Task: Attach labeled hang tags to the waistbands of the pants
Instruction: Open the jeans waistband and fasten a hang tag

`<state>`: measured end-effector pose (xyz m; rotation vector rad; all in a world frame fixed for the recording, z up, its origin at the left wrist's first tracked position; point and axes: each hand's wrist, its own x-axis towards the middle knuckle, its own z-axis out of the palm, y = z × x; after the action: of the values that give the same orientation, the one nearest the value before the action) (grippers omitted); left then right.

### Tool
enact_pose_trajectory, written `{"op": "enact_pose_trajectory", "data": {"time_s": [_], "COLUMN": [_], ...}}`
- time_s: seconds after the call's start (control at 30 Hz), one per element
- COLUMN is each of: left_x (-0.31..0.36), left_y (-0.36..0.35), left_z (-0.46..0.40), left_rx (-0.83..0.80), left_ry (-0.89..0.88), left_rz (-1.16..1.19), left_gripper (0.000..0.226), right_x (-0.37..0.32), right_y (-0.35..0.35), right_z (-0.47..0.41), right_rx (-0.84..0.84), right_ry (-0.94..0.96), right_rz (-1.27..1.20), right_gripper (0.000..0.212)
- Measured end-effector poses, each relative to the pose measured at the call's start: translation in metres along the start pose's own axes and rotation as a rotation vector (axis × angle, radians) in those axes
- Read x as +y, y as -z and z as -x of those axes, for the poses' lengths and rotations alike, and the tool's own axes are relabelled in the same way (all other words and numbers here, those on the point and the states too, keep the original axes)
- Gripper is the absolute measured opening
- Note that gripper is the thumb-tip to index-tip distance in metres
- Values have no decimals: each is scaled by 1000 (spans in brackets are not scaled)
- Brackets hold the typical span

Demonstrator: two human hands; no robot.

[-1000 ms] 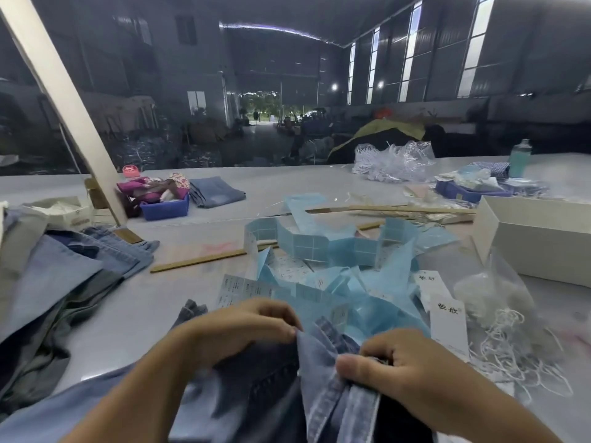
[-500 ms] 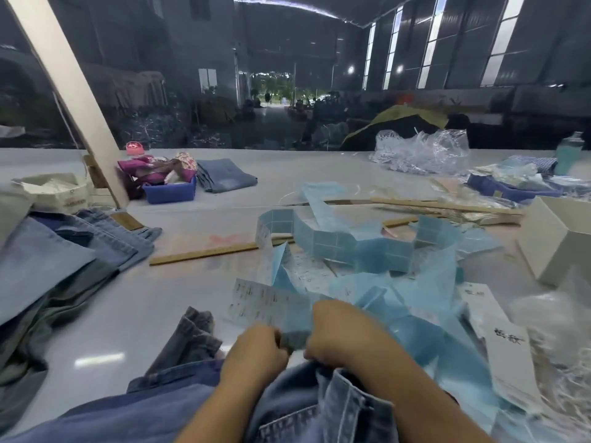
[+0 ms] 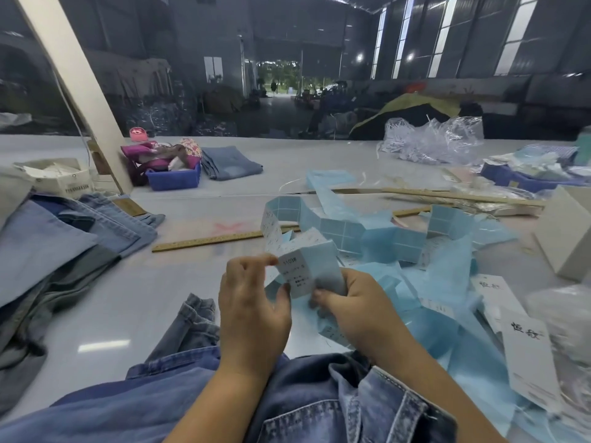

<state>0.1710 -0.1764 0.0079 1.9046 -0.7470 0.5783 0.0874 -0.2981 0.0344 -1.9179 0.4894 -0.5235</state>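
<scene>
A long strip of printed white labels on blue backing (image 3: 348, 231) snakes across the table. Both hands hold its near end, lifted above the table. My left hand (image 3: 252, 302) pinches a white label (image 3: 295, 273) between thumb and fingers. My right hand (image 3: 348, 302) grips the blue backing beside it. Blue denim pants (image 3: 323, 401) lie under my forearms at the near edge. White hang tags (image 3: 527, 356) with black characters lie to the right.
A pile of jeans (image 3: 60, 247) sits at the left. A wooden ruler (image 3: 220, 239) lies mid-table. At the back stand a blue bin (image 3: 174, 180) and folded jeans (image 3: 232, 163). A white box (image 3: 566, 231) and clear plastic bags (image 3: 431, 142) are at the right.
Both hands left the pants' waistband, reached forward to the label strip and lifted its end. The left hand now pinches a white label off the backing.
</scene>
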Motion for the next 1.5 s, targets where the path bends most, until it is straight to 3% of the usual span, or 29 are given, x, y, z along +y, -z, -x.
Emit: {"op": "enact_pose_trajectory", "data": {"time_s": [0.17,0.3,0.43,0.5,0.67,0.8,1.2,1.4,1.5], "left_x": [5,4,5,4,5,7,7,5,0], "left_y": [0,0,1,1,1,2,-1,-4,-5], "left_z": [2,2,3,4,5,6,8,9,9], "left_rx": [-122,-193,-351,-392,-314,-308,-363,-479,-490], "left_ry": [-213,-187,-59,-57,-286,-343,-310,-199,-18], "left_rz": [-135,-114,136,150,-145,-202,-138,58,202], "left_gripper": [26,25,15,11,12,6,14,25,18], "right_x": [-3,-3,1,3,7,9,7,7,11], "right_y": [1,3,4,4,5,7,9,9,9], "right_z": [0,2,0,0,-1,-2,0,0,-2], "right_rx": [-33,-107,-121,-154,-133,-49,3,-14,21], "right_ry": [1,0,-7,-37,-81,-107,-53,-68,-49], "right_rz": [-108,-108,-9,-32,-157,-86,51,37,118], "right_gripper": [15,17,24,28,30,45,42,41,43]}}
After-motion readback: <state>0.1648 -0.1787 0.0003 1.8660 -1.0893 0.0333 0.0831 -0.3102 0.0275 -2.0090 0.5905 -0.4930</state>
